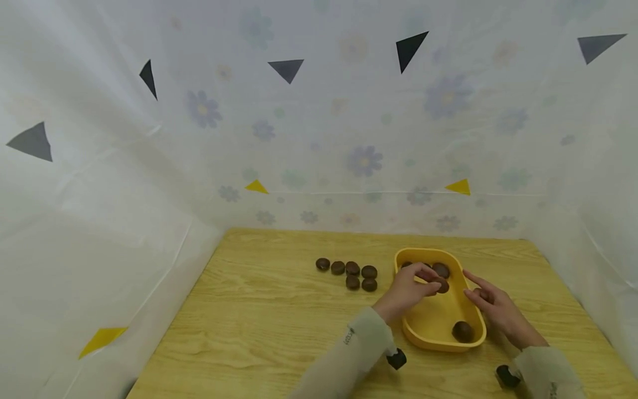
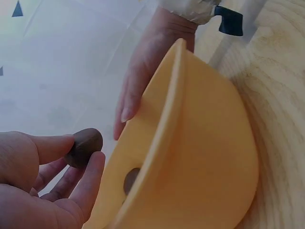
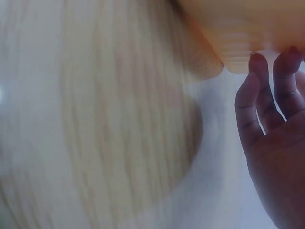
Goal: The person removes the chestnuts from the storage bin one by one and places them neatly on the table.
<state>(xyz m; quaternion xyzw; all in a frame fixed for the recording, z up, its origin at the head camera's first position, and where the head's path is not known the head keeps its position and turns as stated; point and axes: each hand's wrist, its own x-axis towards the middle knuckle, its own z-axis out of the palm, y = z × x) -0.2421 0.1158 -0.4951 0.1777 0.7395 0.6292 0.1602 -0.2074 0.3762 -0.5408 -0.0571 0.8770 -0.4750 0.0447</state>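
A yellow tray (image 1: 443,348) with rounded corners stands on the table, with several dark brown round pieces at its far end and one piece (image 1: 463,331) near its front right corner. Over the tray, the left hand (image 1: 406,291) pinches a brown piece (image 1: 441,285) between thumb and fingers; the left wrist view shows this piece (image 2: 85,147) too. At the tray's right side, the right hand (image 1: 500,313) has its fingers against the rim. In the right wrist view, the right hand's fingertips (image 3: 257,59) touch the tray's outer wall (image 3: 238,28).
Left of the tray, several brown pieces (image 1: 352,269) lie on the wooden table (image 1: 259,310) in two short rows. White sheeting (image 1: 319,122) with faint flowers and triangles encloses the table at the back and sides.
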